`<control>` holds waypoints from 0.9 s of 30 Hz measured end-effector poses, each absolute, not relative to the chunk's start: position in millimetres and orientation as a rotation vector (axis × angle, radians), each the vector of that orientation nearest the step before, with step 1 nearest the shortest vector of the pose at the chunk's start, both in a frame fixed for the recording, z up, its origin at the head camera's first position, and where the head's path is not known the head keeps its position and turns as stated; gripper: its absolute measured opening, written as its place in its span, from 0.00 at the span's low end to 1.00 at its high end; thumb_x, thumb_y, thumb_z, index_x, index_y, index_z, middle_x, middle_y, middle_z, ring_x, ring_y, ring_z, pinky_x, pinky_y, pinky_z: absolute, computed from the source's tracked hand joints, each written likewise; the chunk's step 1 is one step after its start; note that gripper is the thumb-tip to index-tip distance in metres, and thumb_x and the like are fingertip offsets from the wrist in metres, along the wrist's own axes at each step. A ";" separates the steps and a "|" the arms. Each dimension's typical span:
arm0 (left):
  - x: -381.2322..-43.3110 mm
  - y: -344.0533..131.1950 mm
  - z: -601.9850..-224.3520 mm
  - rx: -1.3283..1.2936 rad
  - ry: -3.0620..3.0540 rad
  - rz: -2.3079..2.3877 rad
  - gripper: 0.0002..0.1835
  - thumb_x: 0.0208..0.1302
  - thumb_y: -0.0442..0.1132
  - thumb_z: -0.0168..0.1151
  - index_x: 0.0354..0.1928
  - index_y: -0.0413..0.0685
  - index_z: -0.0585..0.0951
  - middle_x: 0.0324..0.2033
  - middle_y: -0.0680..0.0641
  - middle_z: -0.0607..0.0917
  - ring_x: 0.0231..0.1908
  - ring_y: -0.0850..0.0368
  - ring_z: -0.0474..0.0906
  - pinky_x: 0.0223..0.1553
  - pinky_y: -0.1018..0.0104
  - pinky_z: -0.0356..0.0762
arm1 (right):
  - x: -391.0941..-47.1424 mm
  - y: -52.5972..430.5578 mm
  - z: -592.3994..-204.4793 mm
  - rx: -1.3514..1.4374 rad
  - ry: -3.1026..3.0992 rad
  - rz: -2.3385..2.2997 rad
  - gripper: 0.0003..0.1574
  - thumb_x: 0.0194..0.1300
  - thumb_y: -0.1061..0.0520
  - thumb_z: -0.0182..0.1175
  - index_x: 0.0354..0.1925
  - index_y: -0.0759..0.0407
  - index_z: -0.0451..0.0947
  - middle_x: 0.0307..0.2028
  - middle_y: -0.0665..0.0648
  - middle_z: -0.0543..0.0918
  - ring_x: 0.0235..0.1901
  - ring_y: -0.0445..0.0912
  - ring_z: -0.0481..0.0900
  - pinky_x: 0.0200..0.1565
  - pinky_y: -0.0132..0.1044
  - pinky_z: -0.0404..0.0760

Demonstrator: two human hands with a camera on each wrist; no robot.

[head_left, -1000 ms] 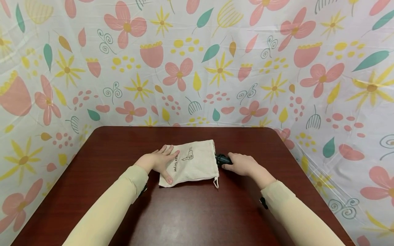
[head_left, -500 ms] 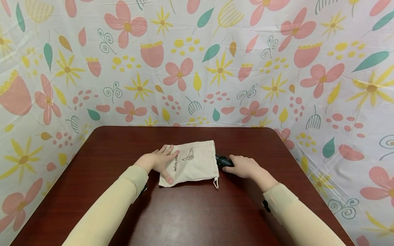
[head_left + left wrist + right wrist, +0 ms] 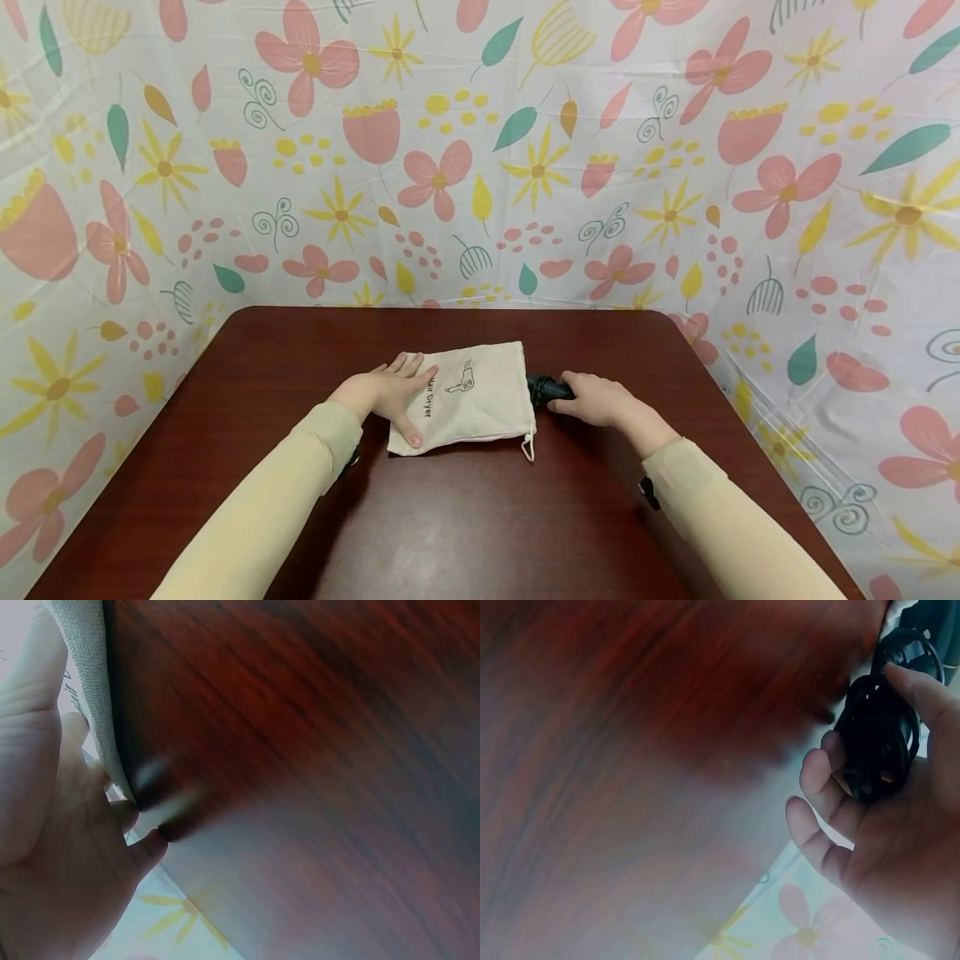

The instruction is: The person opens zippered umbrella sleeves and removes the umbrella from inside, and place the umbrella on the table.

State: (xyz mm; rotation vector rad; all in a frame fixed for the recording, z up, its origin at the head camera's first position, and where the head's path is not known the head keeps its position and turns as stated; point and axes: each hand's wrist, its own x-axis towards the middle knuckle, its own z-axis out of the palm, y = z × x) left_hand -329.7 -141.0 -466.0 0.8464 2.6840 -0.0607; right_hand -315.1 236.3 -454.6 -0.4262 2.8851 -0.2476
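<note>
Tabletop (image 3: 465, 517), far edge (image 3: 450, 310) well beyond bag (image 3: 483, 404), right fingers (image 3: 826, 791) round black cord (image 3: 877, 742)

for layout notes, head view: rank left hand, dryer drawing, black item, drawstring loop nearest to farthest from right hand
1. Black item, in right hand
2. Drawstring loop, bag's near right corner
3. Dryer drawing, mid-bag
4. Left hand, bag's left end

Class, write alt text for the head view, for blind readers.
The right hand grips a black object at the mouth of a cream "Hair Dryer" bag on a reddish table; the left hand rests on the bag.
</note>
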 end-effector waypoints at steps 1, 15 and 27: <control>-327.0 -139.8 -461.4 0.834 2.687 -0.094 0.74 0.11 0.82 0.52 0.68 0.58 0.38 0.66 0.42 0.35 0.63 0.42 0.26 0.56 0.42 0.42 | -316.4 236.8 -454.7 -0.430 2.883 -0.255 0.31 0.49 0.27 0.52 0.43 0.44 0.68 0.29 0.45 0.73 0.27 0.43 0.69 0.24 0.40 0.64; -327.8 -141.8 -465.0 0.841 2.714 -0.104 0.73 0.12 0.82 0.51 0.68 0.59 0.38 0.66 0.43 0.35 0.63 0.43 0.26 0.57 0.43 0.43 | -332.3 238.9 -453.6 -0.472 2.909 -0.312 0.24 0.51 0.33 0.56 0.40 0.44 0.69 0.32 0.46 0.72 0.30 0.44 0.68 0.28 0.41 0.65; -325.5 -140.2 -460.9 0.832 2.705 -0.114 0.72 0.14 0.82 0.52 0.68 0.60 0.37 0.66 0.44 0.35 0.62 0.43 0.25 0.58 0.45 0.43 | -332.3 242.4 -454.9 -0.460 2.913 -0.330 0.24 0.50 0.32 0.56 0.40 0.43 0.70 0.31 0.45 0.73 0.30 0.43 0.69 0.29 0.41 0.66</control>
